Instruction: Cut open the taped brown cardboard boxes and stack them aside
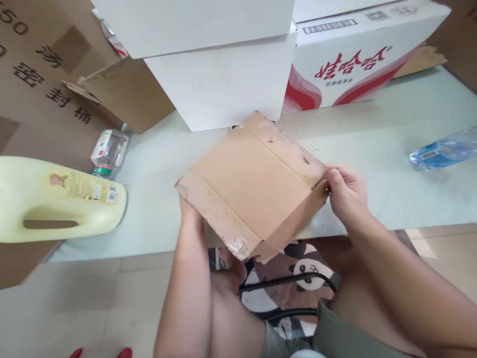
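A brown cardboard box (249,179), flattened or shallow, is tilted over the table's near edge. Its folded flaps show creases, torn ragged edges and a piece of clear tape at the near corner. My right hand (345,191) grips the box's right corner, thumb on top and fingers curled round the edge. On the left, my left hand (192,214) reaches under the box; only the wrist shows, and the fingers are hidden beneath the cardboard.
White cartons (223,84) and a red-and-white water carton (357,64) line the back of the table (372,144). A yellow jug (85,199) and a clear bottle (110,149) lie left. A water bottle (443,149) lies right. A panda-print stool (290,283) is below.
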The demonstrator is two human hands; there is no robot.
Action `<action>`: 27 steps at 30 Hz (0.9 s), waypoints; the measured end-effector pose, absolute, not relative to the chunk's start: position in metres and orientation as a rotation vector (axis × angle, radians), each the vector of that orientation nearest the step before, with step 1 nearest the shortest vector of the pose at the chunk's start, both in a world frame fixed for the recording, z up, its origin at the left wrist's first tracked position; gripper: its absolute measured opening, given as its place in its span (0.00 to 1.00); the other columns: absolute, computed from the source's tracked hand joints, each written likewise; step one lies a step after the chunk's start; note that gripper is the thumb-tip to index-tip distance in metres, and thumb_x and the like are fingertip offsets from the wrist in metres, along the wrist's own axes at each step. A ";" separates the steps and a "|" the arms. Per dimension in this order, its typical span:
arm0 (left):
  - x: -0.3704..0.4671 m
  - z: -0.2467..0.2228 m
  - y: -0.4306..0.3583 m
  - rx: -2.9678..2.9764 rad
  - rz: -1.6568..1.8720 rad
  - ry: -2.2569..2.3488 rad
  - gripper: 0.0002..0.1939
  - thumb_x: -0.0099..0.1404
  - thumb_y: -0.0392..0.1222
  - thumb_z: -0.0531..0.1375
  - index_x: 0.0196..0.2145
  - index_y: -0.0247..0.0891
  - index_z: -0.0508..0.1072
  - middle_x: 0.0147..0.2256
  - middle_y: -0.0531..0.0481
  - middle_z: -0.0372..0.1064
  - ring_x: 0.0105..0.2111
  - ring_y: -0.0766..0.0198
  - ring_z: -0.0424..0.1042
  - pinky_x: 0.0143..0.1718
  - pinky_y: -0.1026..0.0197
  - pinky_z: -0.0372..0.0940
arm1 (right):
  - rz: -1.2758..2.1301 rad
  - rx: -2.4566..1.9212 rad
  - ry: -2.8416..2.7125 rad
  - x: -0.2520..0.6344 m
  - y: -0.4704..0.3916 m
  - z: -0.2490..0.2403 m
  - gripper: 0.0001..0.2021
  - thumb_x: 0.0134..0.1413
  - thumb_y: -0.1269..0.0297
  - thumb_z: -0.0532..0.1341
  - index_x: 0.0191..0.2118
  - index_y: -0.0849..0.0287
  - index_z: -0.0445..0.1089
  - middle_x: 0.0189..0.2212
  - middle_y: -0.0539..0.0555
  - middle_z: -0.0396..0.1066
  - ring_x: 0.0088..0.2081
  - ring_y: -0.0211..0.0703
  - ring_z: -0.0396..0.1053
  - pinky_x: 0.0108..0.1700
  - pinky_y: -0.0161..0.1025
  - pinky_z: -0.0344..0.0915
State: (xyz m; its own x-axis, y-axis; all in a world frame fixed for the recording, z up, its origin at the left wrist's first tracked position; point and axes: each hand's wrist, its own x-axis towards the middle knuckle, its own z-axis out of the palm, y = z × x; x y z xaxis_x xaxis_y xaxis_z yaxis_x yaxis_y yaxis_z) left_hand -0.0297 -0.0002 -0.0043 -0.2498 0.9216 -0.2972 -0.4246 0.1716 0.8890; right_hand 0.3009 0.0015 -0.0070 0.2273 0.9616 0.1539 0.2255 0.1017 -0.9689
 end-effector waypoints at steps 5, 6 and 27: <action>-0.025 0.018 0.004 0.385 1.543 1.051 0.10 0.61 0.50 0.64 0.35 0.42 0.77 0.36 0.52 0.81 0.43 0.54 0.77 0.42 0.54 0.73 | 0.794 -1.361 -1.184 0.303 0.013 -0.012 0.25 0.49 0.42 0.68 0.48 0.52 0.72 0.48 0.56 0.76 0.51 0.53 0.74 0.49 0.50 0.72; -0.024 0.019 0.004 0.396 1.574 1.044 0.10 0.62 0.51 0.64 0.35 0.42 0.77 0.37 0.51 0.80 0.46 0.53 0.77 0.44 0.54 0.73 | 0.939 -1.321 -1.167 0.302 0.014 -0.013 0.25 0.47 0.41 0.68 0.45 0.52 0.73 0.45 0.57 0.77 0.48 0.53 0.75 0.46 0.49 0.74; -0.010 0.029 -0.002 0.256 1.476 0.811 0.17 0.61 0.57 0.55 0.34 0.41 0.75 0.31 0.47 0.77 0.32 0.58 0.76 0.38 0.51 0.73 | 0.505 -1.313 -0.744 0.473 -0.059 0.113 0.23 0.36 0.58 0.76 0.24 0.52 0.58 0.21 0.44 0.62 0.17 0.30 0.49 0.20 0.38 0.42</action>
